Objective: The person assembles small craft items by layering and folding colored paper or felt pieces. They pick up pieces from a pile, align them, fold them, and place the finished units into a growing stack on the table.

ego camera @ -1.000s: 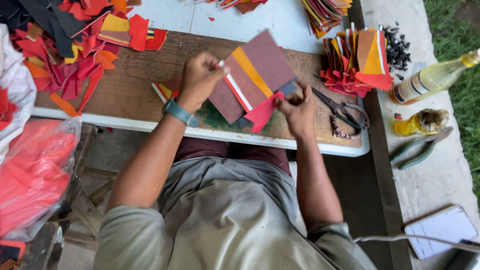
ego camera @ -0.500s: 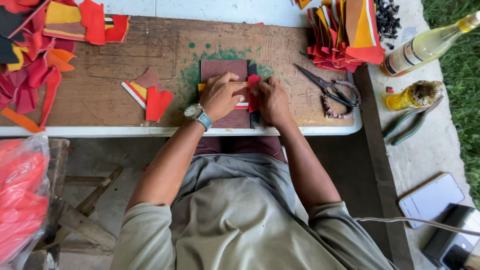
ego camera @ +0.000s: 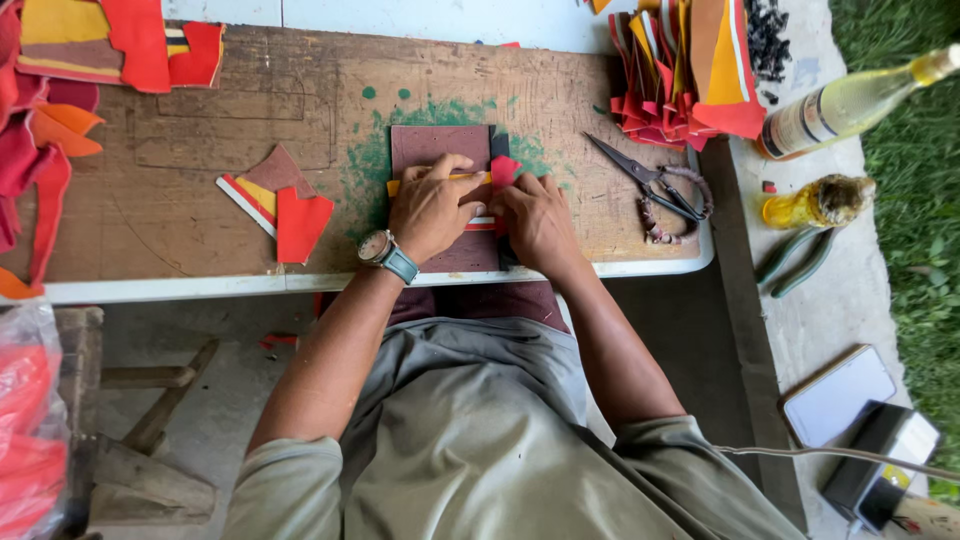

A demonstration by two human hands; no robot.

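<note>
Maroon leather, a flat rectangular panel (ego camera: 440, 150) with yellow, white and red strips across its middle, lay at the centre of the frame on a worn brown board (ego camera: 200, 140) that topped the table (ego camera: 640, 268). Both hands pressed down on it, probably to keep the layered strips lined up and flat. The left hand (ego camera: 432, 205), a watch on its wrist, lay palm-down over the middle of the panel with fingers spread; it clasped nothing and only bore down. The right hand (ego camera: 535, 218) sat just beside it at the panel's right edge, its fingertips touching a small red scrap (ego camera: 503, 168); whether that grip pinched the scrap or merely pressed it could not be told.

Scissors (ego camera: 655, 185) rested to the right of the hands, within easy reach yet off the panel. A few cut pieces, red and maroon (ego camera: 285, 205), lay to the left, set aside. Stacks of red and orange offcuts (ego camera: 690, 70) filled the upper right, and more spread over the upper left (ego camera: 90, 50).

Green stains marked the board around the panel. Beyond the table's right edge a concrete ledge (ego camera: 820, 300) carried a pale bottle (ego camera: 850, 100), a small yellow bottle (ego camera: 815, 200), green pliers (ego camera: 795, 262) and a phone (ego camera: 838, 395), with grass at the far right, so the work went on outdoors.
</note>
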